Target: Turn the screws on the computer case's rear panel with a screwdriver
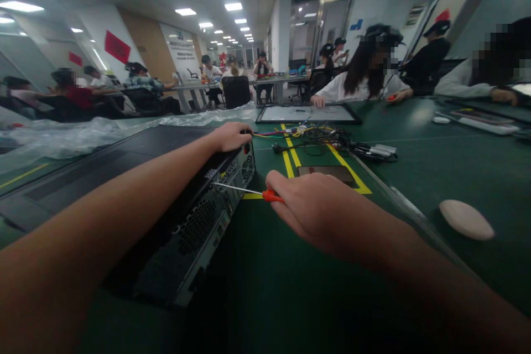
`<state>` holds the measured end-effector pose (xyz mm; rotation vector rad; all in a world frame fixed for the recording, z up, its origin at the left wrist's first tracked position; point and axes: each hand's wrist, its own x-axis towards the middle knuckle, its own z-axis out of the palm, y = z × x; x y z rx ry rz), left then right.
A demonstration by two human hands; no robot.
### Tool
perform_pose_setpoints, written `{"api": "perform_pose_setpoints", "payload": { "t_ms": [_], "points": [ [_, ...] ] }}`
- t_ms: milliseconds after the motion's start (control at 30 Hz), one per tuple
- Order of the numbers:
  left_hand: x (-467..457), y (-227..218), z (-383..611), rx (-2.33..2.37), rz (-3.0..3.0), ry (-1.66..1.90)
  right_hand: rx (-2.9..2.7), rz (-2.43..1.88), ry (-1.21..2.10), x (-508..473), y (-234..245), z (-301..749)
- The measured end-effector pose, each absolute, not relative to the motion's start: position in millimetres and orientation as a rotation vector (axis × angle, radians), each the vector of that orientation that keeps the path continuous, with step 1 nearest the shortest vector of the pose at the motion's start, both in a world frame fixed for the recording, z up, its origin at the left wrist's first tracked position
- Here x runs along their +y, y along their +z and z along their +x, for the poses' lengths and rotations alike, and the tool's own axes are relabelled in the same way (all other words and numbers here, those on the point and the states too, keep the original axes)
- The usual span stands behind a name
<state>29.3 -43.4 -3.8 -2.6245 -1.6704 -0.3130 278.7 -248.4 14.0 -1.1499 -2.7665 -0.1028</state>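
Observation:
A black desktop computer case (136, 177) lies flat on the green table, its rear panel (207, 227) with vents and ports facing right. My left hand (230, 136) rests on the case's far top corner, fingers curled over the edge. My right hand (315, 207) is closed round the orange handle of a screwdriver (249, 191). The screwdriver's thin metal shaft points left and its tip touches the rear panel near the top edge.
A bundle of coloured cables (327, 141) and a framed white board (307, 114) lie beyond, inside yellow tape lines (288, 163). A pale oval object (467, 219) sits at right, crumpled plastic wrap (83, 135) at left. Other people sit at the far side and at distant tables.

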Motion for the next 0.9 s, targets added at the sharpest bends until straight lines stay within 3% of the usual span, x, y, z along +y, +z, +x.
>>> {"api": "perform_pose_setpoints", "payload": {
  "t_ms": [900],
  "points": [
    [-49,0,33,-1.659,-2.623,-0.301,-2.817,-1.177,0.021,-259,21,272]
  ]
}}
